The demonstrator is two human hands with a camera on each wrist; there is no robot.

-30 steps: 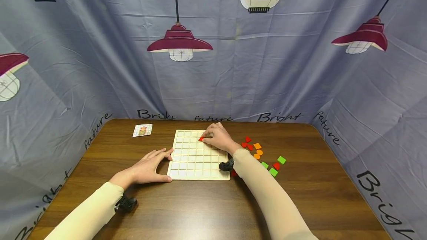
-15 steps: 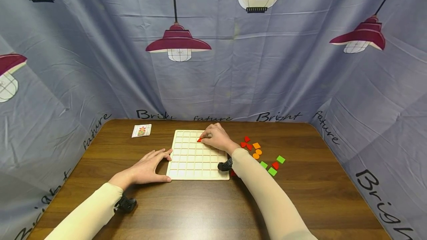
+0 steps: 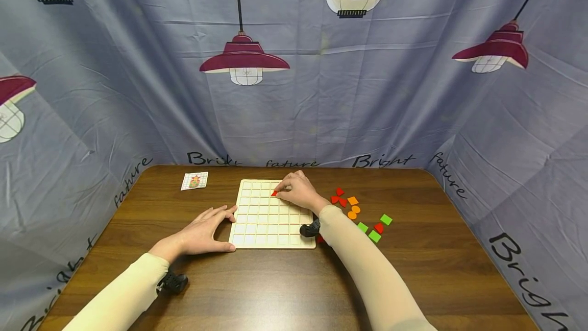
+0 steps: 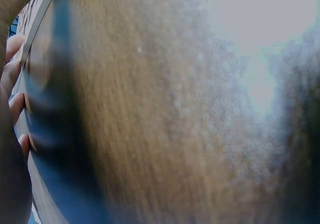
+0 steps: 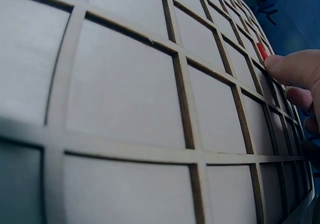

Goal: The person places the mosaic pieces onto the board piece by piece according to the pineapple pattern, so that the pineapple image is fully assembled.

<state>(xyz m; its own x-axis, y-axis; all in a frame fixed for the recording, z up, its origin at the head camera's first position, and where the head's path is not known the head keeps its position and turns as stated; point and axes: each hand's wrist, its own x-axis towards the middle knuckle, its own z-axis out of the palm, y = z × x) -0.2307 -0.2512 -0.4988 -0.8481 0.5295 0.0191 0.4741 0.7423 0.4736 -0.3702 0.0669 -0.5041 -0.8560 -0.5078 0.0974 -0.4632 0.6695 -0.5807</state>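
A pale wooden grid board (image 3: 257, 223) lies flat on the table. Over its upper rows my right hand (image 3: 300, 190) pinches a small red triangular tile (image 3: 274, 193) between thumb and fingers. In the right wrist view the same red tile (image 5: 262, 50) shows at the thumb tip, right at the grid's ribs. My left hand (image 3: 202, 231) is spread beside the board's left edge, fingertips at the side and thumb by the near corner. The left wrist view shows its fingers (image 4: 16, 107) along the edge, partly cut off by the frame.
Right of the board lie loose tiles: several red tiles (image 3: 340, 191), an orange square (image 3: 352, 201), orange rounds (image 3: 356, 209) and green squares (image 3: 386, 219). A small card with a coloured grid pattern (image 3: 194, 181) lies at the back left. Behind the table hangs a printed curtain (image 3: 294, 116).
The view has shifted very slightly. The right hand with the red tile has moved a touch lower on the board; the left hand stays at the board's edge.
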